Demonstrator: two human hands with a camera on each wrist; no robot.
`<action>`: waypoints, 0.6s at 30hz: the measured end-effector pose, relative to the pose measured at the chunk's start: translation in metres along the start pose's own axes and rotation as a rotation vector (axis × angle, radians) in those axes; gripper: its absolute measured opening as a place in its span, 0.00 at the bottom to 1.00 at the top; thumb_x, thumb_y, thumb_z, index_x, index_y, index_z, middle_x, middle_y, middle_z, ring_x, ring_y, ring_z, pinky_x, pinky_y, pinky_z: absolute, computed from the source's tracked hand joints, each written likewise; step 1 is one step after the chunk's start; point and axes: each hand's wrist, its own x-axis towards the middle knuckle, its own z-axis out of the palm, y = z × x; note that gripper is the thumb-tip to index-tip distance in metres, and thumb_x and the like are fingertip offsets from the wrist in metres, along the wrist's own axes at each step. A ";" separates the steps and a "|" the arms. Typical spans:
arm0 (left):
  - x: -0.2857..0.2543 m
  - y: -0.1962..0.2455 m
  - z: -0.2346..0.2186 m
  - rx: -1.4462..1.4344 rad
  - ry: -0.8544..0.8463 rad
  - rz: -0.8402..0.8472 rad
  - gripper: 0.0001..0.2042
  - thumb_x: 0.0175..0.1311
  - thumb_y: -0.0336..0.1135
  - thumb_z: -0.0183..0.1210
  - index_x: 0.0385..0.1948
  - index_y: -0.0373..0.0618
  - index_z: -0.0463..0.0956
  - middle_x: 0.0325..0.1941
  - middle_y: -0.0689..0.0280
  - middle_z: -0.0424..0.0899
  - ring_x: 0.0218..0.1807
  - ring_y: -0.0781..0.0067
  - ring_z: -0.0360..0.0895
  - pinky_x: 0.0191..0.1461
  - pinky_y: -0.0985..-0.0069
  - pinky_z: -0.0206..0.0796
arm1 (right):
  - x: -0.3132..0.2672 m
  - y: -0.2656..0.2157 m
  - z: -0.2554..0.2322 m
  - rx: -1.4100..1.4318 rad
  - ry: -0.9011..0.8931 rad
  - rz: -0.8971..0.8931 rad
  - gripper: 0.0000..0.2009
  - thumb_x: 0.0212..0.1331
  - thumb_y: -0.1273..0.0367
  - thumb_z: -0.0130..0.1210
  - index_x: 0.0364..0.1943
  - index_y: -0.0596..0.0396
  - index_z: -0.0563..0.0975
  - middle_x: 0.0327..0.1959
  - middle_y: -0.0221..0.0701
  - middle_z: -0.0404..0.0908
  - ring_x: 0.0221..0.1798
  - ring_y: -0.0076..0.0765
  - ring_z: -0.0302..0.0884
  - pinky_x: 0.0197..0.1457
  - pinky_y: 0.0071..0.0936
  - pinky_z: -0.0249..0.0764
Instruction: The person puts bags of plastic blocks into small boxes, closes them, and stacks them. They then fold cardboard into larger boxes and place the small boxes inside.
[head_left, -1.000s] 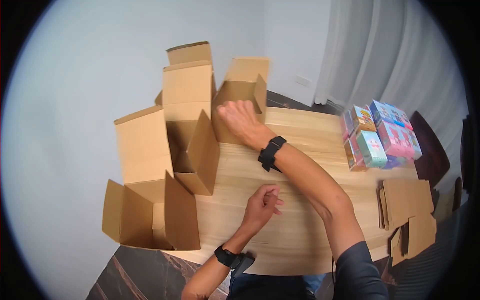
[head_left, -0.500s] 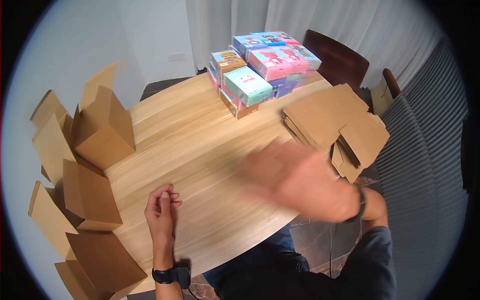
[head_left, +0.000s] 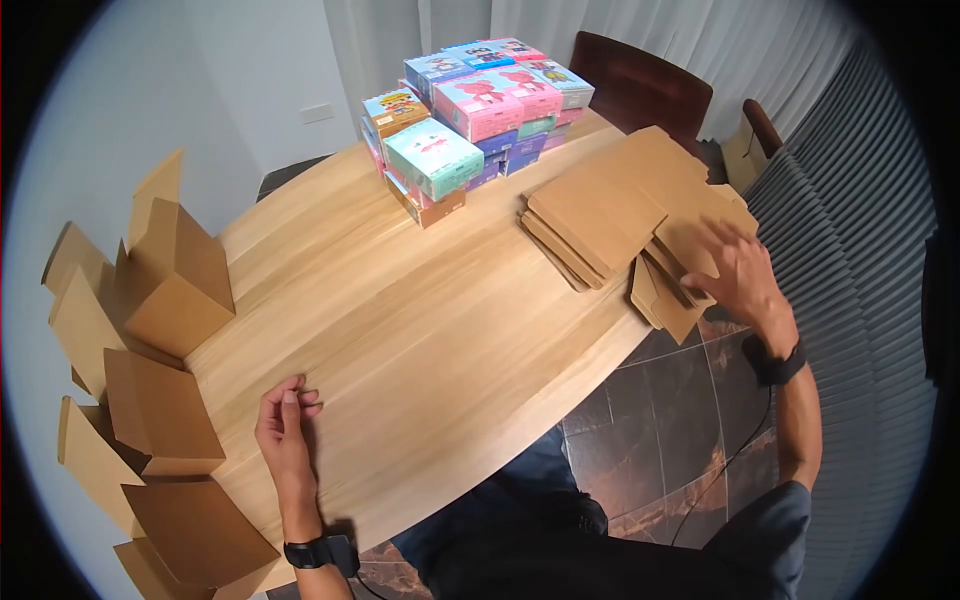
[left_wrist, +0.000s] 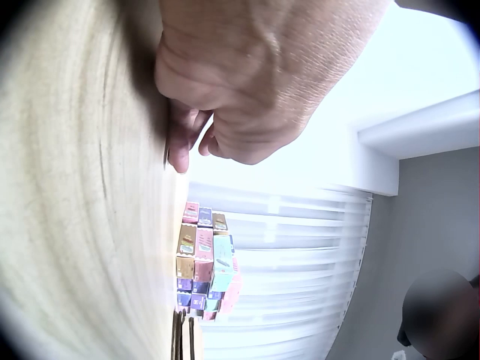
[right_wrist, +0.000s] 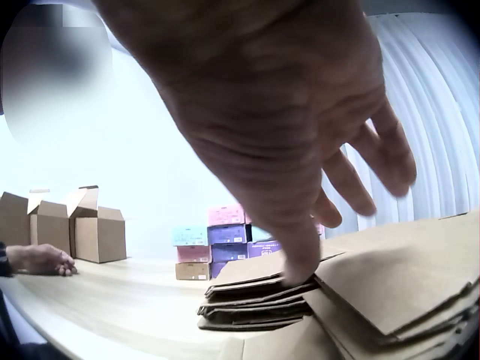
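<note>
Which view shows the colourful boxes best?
The head view: the colourful boxes appear unobstructed, printed tops visible. The left wrist view shows them small, sideways; the right wrist view, partly behind the right hand.

Right hand: from open box at 12 o'clock to cardboard at 3
Its fingers: curled, now spread

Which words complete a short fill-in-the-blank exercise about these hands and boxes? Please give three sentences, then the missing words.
The ____ hand is over the flattened cardboard boxes.
In the head view, the open cardboard boxes stand on the table's ____ side.
The left hand holds ____.

Missing words: right; left; nothing.
</note>
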 end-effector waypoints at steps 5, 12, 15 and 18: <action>0.000 0.002 0.000 0.043 -0.003 0.013 0.14 0.80 0.37 0.55 0.54 0.37 0.80 0.53 0.61 0.85 0.48 0.75 0.81 0.53 0.77 0.76 | 0.030 0.020 0.020 0.221 0.025 0.084 0.39 0.56 0.48 0.67 0.68 0.57 0.71 0.65 0.52 0.77 0.70 0.59 0.72 0.72 0.47 0.70; 0.000 -0.007 -0.003 0.009 0.007 0.040 0.13 0.80 0.35 0.54 0.54 0.36 0.80 0.49 0.60 0.85 0.46 0.75 0.82 0.52 0.77 0.76 | 0.047 0.026 0.031 0.363 -0.131 -0.099 0.29 0.57 0.58 0.68 0.58 0.61 0.76 0.50 0.52 0.84 0.54 0.61 0.82 0.59 0.48 0.77; 0.003 -0.012 -0.007 0.046 -0.027 0.041 0.12 0.80 0.34 0.54 0.54 0.36 0.79 0.47 0.60 0.86 0.46 0.75 0.83 0.51 0.77 0.78 | 0.048 0.021 0.042 0.256 0.003 -0.065 0.27 0.58 0.59 0.67 0.58 0.61 0.77 0.53 0.53 0.83 0.55 0.64 0.81 0.58 0.50 0.77; -0.002 0.000 -0.001 0.095 0.034 0.065 0.13 0.80 0.35 0.54 0.55 0.35 0.78 0.44 0.62 0.86 0.46 0.75 0.82 0.52 0.78 0.75 | 0.060 0.018 0.048 0.091 -0.149 -0.077 0.24 0.62 0.64 0.61 0.61 0.59 0.75 0.51 0.53 0.83 0.52 0.63 0.81 0.56 0.51 0.77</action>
